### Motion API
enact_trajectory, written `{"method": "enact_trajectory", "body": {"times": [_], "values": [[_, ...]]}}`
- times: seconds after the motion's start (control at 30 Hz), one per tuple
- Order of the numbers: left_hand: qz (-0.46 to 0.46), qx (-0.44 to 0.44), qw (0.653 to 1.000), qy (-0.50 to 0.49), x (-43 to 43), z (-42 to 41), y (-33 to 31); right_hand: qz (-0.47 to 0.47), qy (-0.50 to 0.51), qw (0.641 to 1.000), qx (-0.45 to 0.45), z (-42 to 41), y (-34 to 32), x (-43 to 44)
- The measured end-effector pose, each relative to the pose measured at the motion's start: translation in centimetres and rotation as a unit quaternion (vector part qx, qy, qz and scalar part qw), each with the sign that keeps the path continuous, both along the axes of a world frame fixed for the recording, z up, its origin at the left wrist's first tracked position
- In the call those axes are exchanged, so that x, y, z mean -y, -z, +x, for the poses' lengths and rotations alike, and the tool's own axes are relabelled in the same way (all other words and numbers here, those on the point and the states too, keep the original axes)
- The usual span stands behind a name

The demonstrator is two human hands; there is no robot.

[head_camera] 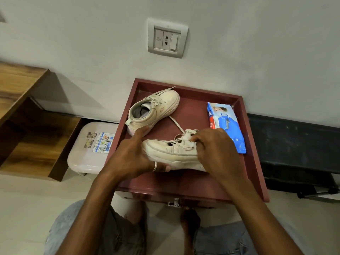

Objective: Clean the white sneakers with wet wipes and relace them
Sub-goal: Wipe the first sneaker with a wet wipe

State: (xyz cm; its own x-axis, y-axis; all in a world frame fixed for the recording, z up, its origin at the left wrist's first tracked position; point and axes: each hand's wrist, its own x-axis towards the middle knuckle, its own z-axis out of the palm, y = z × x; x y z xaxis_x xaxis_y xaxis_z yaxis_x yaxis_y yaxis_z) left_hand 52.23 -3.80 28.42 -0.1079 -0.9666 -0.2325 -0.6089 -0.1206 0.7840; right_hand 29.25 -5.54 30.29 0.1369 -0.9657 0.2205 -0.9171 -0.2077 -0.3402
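Observation:
Two off-white sneakers lie on a maroon tray-top table (pixel 191 184). The near sneaker (pixel 173 150) lies on its side, heel to the left. My left hand (pixel 134 153) grips its heel, thumb under the sole. My right hand (pixel 215 148) covers the toe end and pinches a crumpled white wet wipe (pixel 187 139) against the laces. A loose lace (pixel 175 124) trails from this shoe toward the far sneaker (pixel 154 110), which stands at the back left with its laces in. A blue pack of wet wipes (pixel 225 126) lies at the right of the tray.
A pale plastic stool (pixel 88 150) with stickers stands left of the table, beside a wooden shelf unit (pixel 27 126). A wall socket (pixel 166 38) is above. A black bench or case (pixel 294 150) runs to the right. My knees in jeans are below the table.

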Motion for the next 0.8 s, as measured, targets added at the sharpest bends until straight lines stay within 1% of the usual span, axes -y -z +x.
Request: {"method": "enact_trajectory", "body": {"times": [0.07,0.17,0.23,0.3,0.43,0.47,0.53,0.6,0.7,0.77,0.8], "values": [[-0.001,-0.005,1.0,0.004,0.1,0.1,0.1,-0.009,-0.037,0.999,-0.001,1.4,-0.3,-0.8],[0.004,0.01,0.999,0.031,0.2,0.3,0.3,0.019,-0.134,0.991,0.011,4.2,0.0,-2.6],[0.001,0.015,0.999,0.035,0.2,0.5,0.4,0.029,-0.166,0.986,0.018,4.4,0.3,-2.6],[0.003,0.005,1.0,0.024,0.2,0.5,0.4,0.02,-0.157,0.987,0.009,3.0,0.7,-1.6],[0.001,0.013,1.0,0.006,0.1,0.2,0.4,0.001,-0.041,0.999,-0.006,-0.7,0.3,-0.2],[0.0,0.015,1.0,0.007,0.1,0.2,0.4,-0.009,-0.025,1.0,-0.009,-0.8,0.2,-0.3],[0.005,0.01,1.0,0.009,0.2,0.2,0.5,-0.023,-0.046,0.999,0.014,0.3,0.2,-0.8],[0.01,0.012,1.0,0.018,0.3,0.4,0.6,0.0,-0.114,0.993,0.04,2.4,0.4,-1.7],[0.004,0.054,0.998,0.042,0.3,0.5,1.0,0.032,-0.197,0.98,0.018,4.1,0.9,-2.8],[0.007,0.048,0.998,0.041,0.3,0.6,1.1,0.028,-0.196,0.98,-0.013,3.1,0.8,-2.3],[0.01,0.036,0.999,0.035,0.2,0.6,1.0,0.019,-0.169,0.985,-0.026,2.1,0.6,-1.9]]}}
